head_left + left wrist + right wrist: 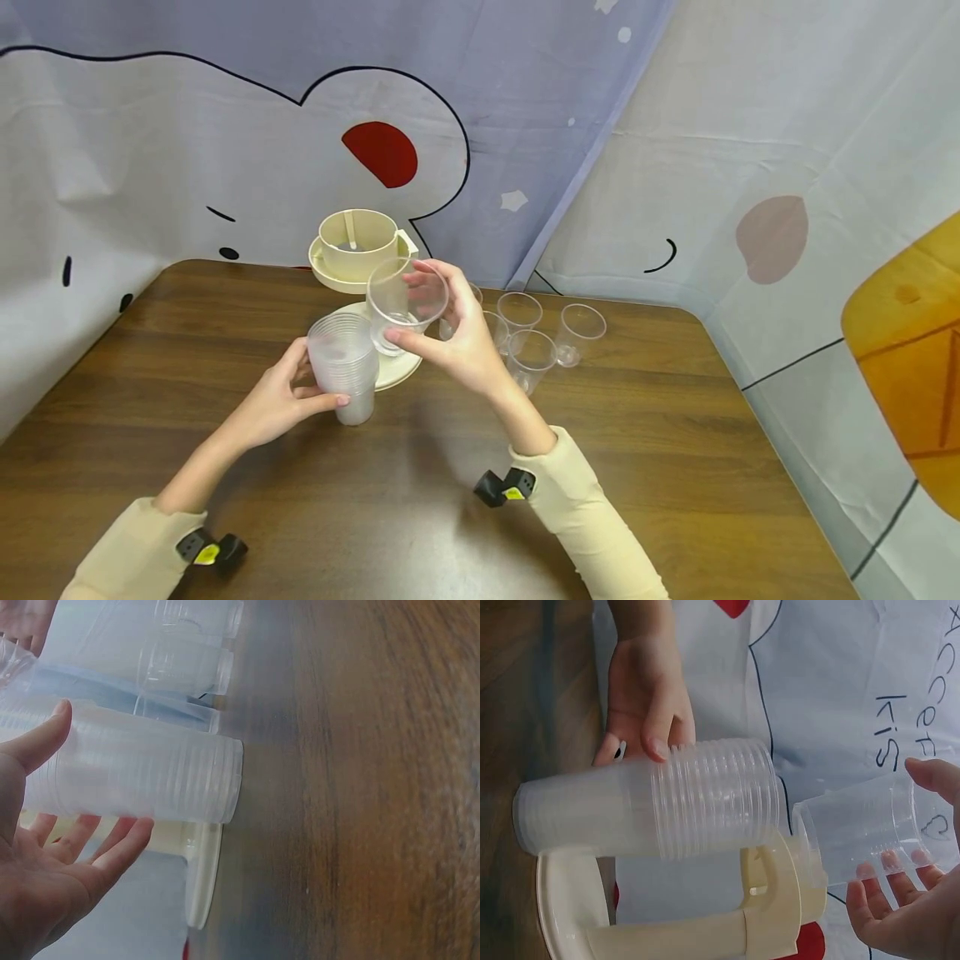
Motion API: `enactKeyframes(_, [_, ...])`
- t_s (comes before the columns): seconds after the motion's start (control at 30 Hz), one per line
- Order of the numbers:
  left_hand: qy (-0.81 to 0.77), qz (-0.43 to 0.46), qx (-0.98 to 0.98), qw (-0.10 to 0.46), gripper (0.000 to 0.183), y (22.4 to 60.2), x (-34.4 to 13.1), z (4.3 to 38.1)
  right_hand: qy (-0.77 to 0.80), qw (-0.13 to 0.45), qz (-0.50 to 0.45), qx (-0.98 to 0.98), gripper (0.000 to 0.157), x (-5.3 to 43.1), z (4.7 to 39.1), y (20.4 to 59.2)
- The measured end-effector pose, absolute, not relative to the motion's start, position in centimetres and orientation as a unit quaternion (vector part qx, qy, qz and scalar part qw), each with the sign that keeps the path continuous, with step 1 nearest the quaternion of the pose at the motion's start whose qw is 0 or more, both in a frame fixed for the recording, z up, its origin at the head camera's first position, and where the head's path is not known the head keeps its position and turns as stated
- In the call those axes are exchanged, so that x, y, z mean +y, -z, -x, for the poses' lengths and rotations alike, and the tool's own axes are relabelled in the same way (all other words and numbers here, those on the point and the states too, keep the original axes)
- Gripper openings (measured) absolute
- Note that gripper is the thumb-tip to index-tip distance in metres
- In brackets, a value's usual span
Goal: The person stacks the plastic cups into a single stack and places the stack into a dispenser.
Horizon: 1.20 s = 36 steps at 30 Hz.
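In the head view my left hand [281, 400] grips a tall stack of nested clear plastic cups [345, 367]. Its thumb and fingers lie on opposite sides of the stack, whose base is close over the table in the left wrist view. My right hand [461, 333] holds a single clear plastic cup [405, 296] upright, just above and to the right of the stack. In the right wrist view, the single cup [855, 832] appears apart from the stack [652, 799], with fingertips along its side.
Behind the cups stands a cream-coloured holder with a ring-shaped top [358, 250] and a round base [397, 371]. Several clear cups [532, 354] stand separately on the wooden table [360, 517] to the right. A printed cloth [247, 158] hangs along the back.
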State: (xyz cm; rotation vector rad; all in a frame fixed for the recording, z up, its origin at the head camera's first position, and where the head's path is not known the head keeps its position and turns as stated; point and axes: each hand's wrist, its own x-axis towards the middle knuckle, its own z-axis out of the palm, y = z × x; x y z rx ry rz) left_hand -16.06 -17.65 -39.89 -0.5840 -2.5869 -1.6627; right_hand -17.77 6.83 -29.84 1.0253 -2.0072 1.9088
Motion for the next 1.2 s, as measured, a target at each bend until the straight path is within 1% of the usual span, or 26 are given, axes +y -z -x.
enactKeyframes(0.37, [0.534, 0.187, -0.824, 0.0, 0.073, 39.8, -17.7, 16.1, -0.651, 0.096, -0.362, -0.661, 0.07, 5.5, 17.8, 29.6])
enactKeyframes(0.67, [0.534, 0.183, -0.825, -0.003, 0.074, 39.9, -17.8, 16.1, -0.666, 0.087, -0.359, -0.648, 0.07, 4.4, 17.9, 29.7])
enactKeyframes(1.2, [0.535, 0.182, -0.825, -0.006, 0.074, 40.0, -17.8, 16.2, -0.647, 0.076, -0.351, -0.673, 0.069, 3.3, 18.3, 30.1])
